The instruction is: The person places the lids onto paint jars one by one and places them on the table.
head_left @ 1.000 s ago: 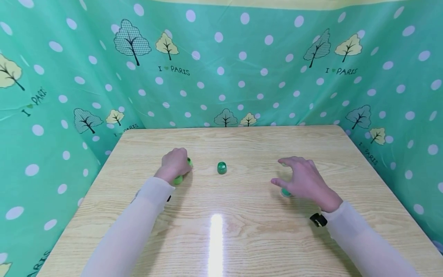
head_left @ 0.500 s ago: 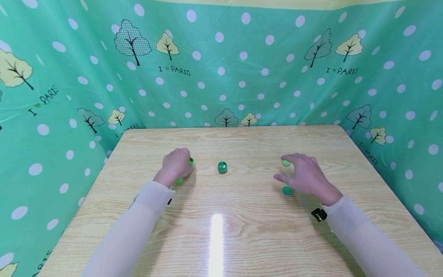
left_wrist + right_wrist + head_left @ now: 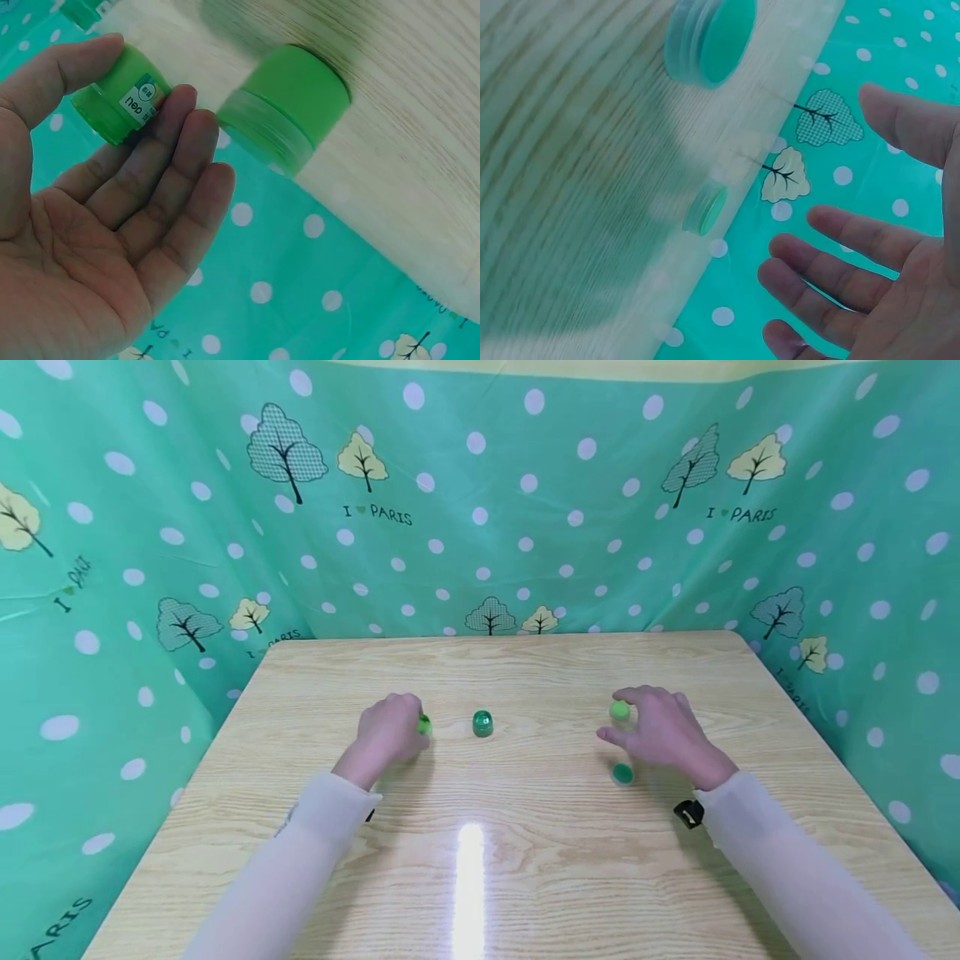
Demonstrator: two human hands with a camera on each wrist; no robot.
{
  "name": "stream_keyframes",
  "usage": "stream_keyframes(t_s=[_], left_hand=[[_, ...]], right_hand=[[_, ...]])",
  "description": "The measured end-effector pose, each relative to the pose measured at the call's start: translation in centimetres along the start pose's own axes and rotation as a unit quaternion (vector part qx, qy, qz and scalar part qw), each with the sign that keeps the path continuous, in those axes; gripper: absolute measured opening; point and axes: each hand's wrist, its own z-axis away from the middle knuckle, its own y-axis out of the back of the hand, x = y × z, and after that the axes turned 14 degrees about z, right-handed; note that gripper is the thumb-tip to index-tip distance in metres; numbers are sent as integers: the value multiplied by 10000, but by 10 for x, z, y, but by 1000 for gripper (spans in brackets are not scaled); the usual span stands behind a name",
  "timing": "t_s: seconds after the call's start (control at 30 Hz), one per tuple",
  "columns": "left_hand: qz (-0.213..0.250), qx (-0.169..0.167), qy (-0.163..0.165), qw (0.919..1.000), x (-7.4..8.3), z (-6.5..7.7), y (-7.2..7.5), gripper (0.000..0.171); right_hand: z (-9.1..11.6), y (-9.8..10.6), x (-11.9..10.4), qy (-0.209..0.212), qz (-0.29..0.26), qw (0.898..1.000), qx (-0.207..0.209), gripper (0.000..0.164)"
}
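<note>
Watching head view: left hand (image 3: 392, 727) pinches light-green pot (image 3: 425, 725), left of dark-green pot (image 3: 482, 723) on tabletop (image 3: 540, 827); right hand (image 3: 663, 731), fingers parted, near light-green round piece (image 3: 619, 710) and dark-green round piece (image 3: 622, 773). Left wrist view: I see thumb and fingers gripping labelled light-green pot, second green pot (image 3: 289, 105) just beside fingertips. Right wrist view: right hand slack, ungrasping, both round pieces beyond fingertips.

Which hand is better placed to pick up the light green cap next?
Probably the right hand: it is open, empty and close beside the light green cap. The left hand grips a green jar, farther away.
</note>
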Motion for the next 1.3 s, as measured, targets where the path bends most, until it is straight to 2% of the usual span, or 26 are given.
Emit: stream_keyframes(t_s=[0.3,0.7,1.0,1.3], left_hand=[[-17,183,-163,9997,11,16,-8,22],[55,195,-356,9992,19,27,-17,18],[67,205,-604,9979,25,34,-23,14],[202,309,-732,9966,28,40,-28,15]], right_hand=[[-7,-2,11,-89,167,9994,-282,74],[-15,-11,17,-178,298,9982,-490,61],[-20,-19,16,-238,379,9976,-533,59],[-28,-23,19,-205,617,9945,-824,60]])
